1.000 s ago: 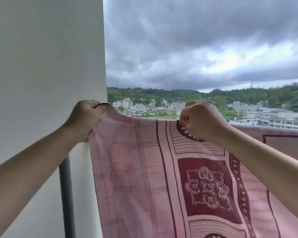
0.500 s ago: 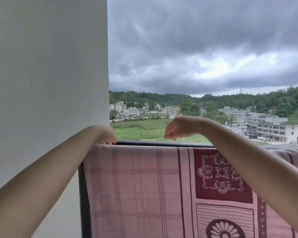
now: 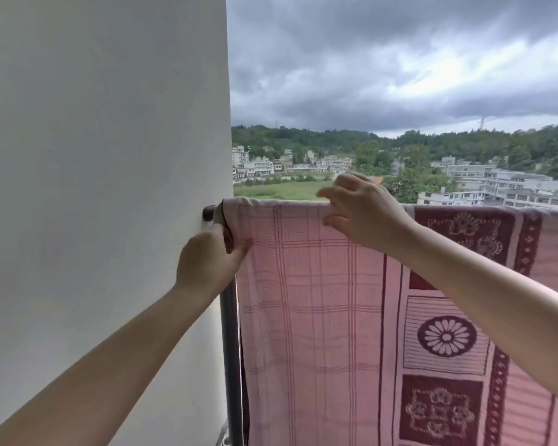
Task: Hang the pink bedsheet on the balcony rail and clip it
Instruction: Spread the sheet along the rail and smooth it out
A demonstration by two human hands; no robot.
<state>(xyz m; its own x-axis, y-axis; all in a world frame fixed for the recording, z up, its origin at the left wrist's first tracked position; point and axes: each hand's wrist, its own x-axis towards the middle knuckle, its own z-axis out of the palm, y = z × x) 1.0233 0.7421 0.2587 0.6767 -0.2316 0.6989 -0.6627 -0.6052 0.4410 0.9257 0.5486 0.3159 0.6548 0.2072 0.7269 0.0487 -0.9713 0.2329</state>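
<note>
Setting: a high balcony, a white wall (image 3: 103, 188) filling the left, grey cloud, hills and pale buildings far off.
Rail: the dark rail (image 3: 209, 213) shows only as a stub where it meets the wall; a dark post (image 3: 231, 365) drops from it beside the wall.
Sheet: the pink sheet (image 3: 319, 317) is draped over the rail and hangs down the near side, checked on the left, dark red flower panels on the right.
Left hand: the left hand (image 3: 207, 265) pinches the sheet's left edge just under the rail, thumb pressed on the cloth, arm reaching up from the near left.
Right hand: the right hand (image 3: 364, 210) rests on the sheet's top fold, fingers loosely spread and blurred; whether it grips the cloth cannot be told.
Edges: the sheet's left edge hangs just beside the post, close to the wall; its right side runs out of view.
Open room: open air beyond the rail.
</note>
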